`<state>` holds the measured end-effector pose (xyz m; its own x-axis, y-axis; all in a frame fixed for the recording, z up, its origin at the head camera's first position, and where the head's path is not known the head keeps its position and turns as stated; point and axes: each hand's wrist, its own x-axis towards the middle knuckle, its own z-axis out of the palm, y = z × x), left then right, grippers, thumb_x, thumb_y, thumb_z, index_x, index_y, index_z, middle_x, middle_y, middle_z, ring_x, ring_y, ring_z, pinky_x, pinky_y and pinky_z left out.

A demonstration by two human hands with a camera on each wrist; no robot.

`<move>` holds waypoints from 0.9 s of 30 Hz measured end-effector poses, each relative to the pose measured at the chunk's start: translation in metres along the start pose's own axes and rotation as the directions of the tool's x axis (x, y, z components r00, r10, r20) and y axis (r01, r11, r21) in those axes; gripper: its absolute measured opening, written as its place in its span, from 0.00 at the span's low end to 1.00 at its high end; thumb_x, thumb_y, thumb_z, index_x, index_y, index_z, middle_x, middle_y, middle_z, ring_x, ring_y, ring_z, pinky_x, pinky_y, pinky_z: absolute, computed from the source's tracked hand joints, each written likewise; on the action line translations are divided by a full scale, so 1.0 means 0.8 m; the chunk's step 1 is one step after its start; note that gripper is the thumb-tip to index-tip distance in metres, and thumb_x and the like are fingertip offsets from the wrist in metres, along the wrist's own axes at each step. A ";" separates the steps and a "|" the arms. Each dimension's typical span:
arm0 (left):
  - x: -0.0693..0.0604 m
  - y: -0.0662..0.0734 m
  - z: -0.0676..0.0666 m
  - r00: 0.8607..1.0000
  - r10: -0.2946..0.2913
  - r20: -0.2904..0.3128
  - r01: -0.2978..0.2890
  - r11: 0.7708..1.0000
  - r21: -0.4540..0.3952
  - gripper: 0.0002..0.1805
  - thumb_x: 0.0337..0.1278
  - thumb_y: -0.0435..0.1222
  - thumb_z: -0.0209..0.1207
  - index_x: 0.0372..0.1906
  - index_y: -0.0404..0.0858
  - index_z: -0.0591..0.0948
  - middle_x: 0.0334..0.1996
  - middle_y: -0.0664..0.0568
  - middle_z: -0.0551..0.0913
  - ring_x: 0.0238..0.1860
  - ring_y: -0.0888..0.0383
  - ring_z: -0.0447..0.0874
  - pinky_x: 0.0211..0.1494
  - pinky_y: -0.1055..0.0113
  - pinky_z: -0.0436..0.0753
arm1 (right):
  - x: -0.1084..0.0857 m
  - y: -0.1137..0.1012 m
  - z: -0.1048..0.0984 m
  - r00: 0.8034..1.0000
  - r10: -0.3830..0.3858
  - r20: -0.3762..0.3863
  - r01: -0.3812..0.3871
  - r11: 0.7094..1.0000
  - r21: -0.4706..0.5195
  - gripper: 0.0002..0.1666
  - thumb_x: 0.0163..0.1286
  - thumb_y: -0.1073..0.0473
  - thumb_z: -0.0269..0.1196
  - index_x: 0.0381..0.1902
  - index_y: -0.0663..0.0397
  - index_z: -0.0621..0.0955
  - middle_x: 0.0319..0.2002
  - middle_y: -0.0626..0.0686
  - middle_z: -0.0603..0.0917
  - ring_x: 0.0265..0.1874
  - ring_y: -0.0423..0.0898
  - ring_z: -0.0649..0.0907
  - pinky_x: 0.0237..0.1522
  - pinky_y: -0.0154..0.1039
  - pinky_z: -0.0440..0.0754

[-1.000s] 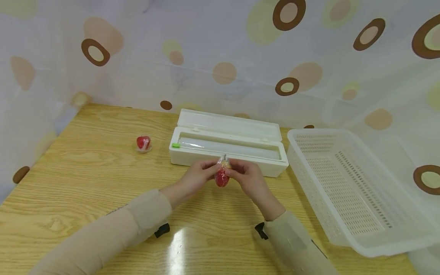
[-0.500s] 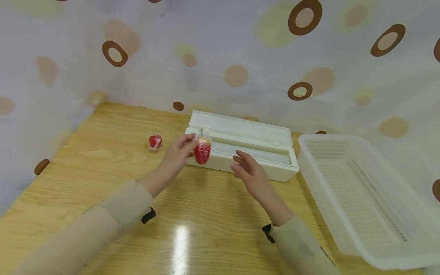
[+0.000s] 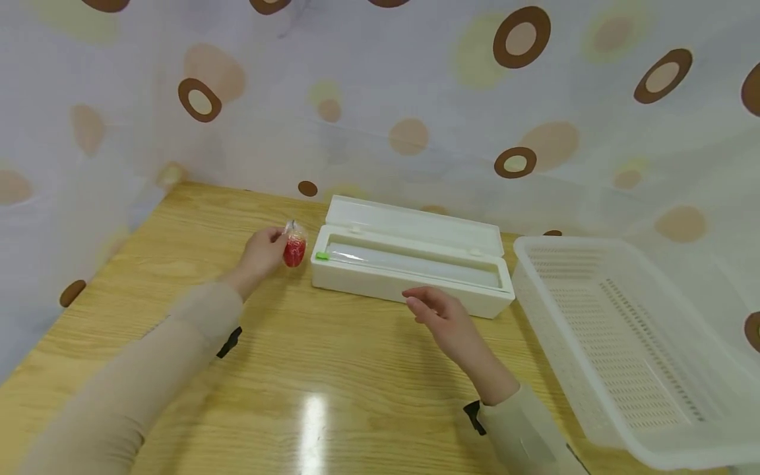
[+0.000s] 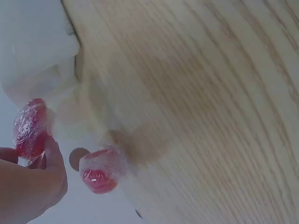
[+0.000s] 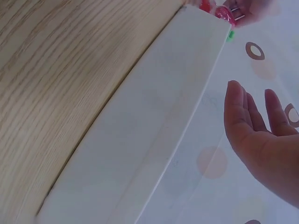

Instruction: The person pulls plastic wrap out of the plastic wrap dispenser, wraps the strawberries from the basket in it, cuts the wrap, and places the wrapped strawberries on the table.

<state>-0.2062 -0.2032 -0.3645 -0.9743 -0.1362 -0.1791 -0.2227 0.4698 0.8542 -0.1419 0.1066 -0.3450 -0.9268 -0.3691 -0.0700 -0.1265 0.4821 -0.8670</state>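
Observation:
My left hand [image 3: 263, 254] pinches a fruit-shaped piece [image 3: 294, 249], red below and yellowish above with a dark stem, wrapped in clear film. It is held up off the table, left of the white box. In the left wrist view, a second film-wrapped red piece [image 4: 99, 172] rests on the table just beyond that hand; in the head view the hand hides it. My right hand [image 3: 449, 322] hovers before the box's front with fingers loosely bent and nothing in them. The cling film box [image 3: 380, 285] has its lid up and a film roll [image 3: 415, 265] inside.
A green slider [image 3: 322, 256] sits at the box's left end. To the right stands a white plastic basket [image 3: 584, 349] with slotted walls. Behind the wooden table [image 3: 356, 382] hangs a patterned curtain [image 3: 368, 99].
The right hand has let go of the wrapped fruit piece, and the left hand has carried it leftward, near the other wrapped piece. My right hand stays in front of the box.

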 end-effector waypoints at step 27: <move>-0.015 -0.019 0.033 0.897 0.422 -0.133 -0.290 0.788 0.543 0.16 0.67 0.34 0.47 0.54 0.31 0.74 0.55 0.36 0.73 0.58 0.39 0.67 0.62 0.48 0.69 | -0.010 0.003 -0.003 0.998 -0.038 -0.048 0.033 0.993 -0.113 0.21 0.73 0.51 0.50 0.55 0.59 0.76 0.56 0.59 0.77 0.54 0.56 0.77 0.54 0.52 0.75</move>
